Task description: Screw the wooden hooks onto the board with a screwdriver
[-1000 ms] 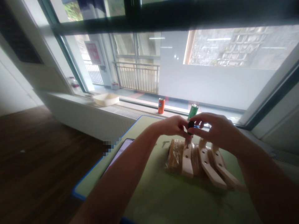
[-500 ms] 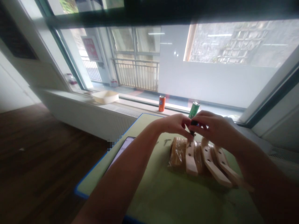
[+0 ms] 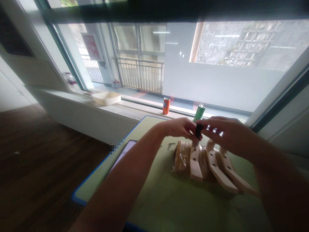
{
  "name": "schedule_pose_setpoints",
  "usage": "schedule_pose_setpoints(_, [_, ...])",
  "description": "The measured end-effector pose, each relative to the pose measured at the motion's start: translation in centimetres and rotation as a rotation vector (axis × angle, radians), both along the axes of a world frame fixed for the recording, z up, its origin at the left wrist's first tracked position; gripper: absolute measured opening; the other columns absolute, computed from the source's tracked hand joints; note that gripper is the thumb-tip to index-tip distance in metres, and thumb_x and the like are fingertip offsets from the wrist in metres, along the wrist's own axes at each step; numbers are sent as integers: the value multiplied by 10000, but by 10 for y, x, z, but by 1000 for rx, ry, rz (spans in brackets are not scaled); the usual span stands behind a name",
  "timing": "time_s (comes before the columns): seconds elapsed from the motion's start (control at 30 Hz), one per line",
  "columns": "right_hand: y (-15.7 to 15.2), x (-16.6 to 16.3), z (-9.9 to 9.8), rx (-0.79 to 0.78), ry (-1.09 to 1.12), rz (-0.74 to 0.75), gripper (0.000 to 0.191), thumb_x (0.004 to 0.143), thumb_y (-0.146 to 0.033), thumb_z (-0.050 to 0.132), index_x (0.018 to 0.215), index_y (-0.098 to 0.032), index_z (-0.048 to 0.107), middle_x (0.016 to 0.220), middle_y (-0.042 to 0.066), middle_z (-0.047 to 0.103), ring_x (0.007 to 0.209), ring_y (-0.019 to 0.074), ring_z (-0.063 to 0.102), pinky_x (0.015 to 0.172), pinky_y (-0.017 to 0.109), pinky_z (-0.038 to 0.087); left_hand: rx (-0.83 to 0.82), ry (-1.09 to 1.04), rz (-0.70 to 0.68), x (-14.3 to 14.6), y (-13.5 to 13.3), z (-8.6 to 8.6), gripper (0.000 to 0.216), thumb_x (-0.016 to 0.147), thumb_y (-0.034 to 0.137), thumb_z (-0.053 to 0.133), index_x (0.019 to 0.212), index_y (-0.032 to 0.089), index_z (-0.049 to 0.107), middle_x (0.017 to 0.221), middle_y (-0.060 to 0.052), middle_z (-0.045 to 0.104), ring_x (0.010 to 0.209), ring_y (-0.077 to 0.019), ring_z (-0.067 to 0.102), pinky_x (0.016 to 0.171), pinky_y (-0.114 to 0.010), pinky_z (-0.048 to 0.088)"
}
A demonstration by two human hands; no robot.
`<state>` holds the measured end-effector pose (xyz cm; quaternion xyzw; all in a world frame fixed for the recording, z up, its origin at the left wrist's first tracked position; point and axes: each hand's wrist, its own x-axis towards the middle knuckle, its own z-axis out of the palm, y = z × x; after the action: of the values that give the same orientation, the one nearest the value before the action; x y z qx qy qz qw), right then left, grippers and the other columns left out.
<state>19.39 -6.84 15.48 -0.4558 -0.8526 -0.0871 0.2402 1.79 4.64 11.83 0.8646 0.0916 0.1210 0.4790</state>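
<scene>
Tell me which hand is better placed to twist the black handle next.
Probably the right hand: its fingers are at the top and right side of the black handle. The left hand reaches in lower, its fingers nearer the leftmost wooden piece.

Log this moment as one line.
Left hand: beside black handle, grip hidden | Right hand: touching handle | Wood piece: below handle, wrapped block either side | Alongside: two more pieces | Behind: orange can, green can

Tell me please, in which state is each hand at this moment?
Left hand: curled in at the black handle; whether it grips cannot be told.
Right hand: closed loosely, holding the same black handle.
</scene>
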Motion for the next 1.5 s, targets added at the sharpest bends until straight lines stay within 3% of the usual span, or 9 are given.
schedule_pose_setpoints(0.17, [3, -3, -4, -3, 19, 13, 252, 866, -340, 494, 1036, -209, 624, 871, 48, 663, 693, 139, 582, 582, 273, 444, 174, 25, 109, -6, 3, 6, 308, 681, 140, 616, 984, 175, 663, 913, -30, 657, 710, -96, 550, 667, -257, 446])
schedule_pose_setpoints(0.3, [-3, -1, 0, 25, -2, -6, 254, 850, -354, 523, 1042, -232, 636, 860, 35, 673, 697, 148, 600, 607, 290, 463, 239, -95, 224, 1, 9, -4, 430, 697, 66, 505, 1093, 193, 617, 1037, -44, 630, 887, -123, 556, 768, -273, 446])
schedule_pose_setpoints(0.4, [-10, -1, 5, 19, -8, -8, 233, 851, -352, 527, 1011, -239, 654, 822, 22, 678, 661, 140, 601, 597, 285, 465, 158, 10, 158, 8, 11, -15, 398, 710, 70, 517, 1059, 219, 639, 1044, -20, 640, 948, -131, 562, 820, -288, 439])
schedule_pose_setpoints(0.6, [-13, -4, 7, -8, -11, -12, 219, 844, -330, 532, 1002, -249, 659, 838, 14, 687, 666, 134, 606, 589, 273, 465, -47, 28, 68, 12, 10, -23, 259, 681, 157, 663, 940, 178, 675, 874, -11, 672, 803, -112, 605, 769, -288, 465])
schedule_pose_setpoints(0.83, [-13, -3, 7, 0, -17, -12, 236, 840, -336, 524, 998, -233, 665, 849, 17, 693, 679, 133, 612, 602, 275, 466, 17, 65, 154, 11, 11, -22, 306, 669, 264, 703, 958, 168, 675, 849, -36, 672, 711, -107, 600, 668, -263, 469])
schedule_pose_setpoints(1.2, [-12, -2, 6, 18, -5, -15, 244, 831, -343, 549, 1030, -252, 655, 851, -1, 692, 688, 127, 608, 613, 268, 463, 34, -4, 120, 14, 8, -23, 277, 666, 281, 714, 923, 184, 681, 847, -15, 681, 770, -109, 609, 759, -288, 463])
schedule_pose_setpoints(1.33, [-12, 0, 6, 10, -11, 53, 291, 849, -293, 528, 1117, -248, 629, 943, 16, 689, 753, 126, 613, 647, 259, 469, -13, -5, 99, 13, 7, -22, 282, 672, 285, 713, 925, 169, 672, 887, -33, 675, 779, -115, 608, 765, -307, 464])
schedule_pose_setpoints(1.5, [-6, -2, 3, 29, -27, 46, 230, 866, -327, 517, 1003, -222, 668, 892, 24, 679, 738, 115, 593, 631, 240, 445, -39, -44, 65, 12, 5, -18, 315, 677, 293, 706, 958, 160, 658, 933, -43, 659, 836, -131, 607, 770, -309, 468])
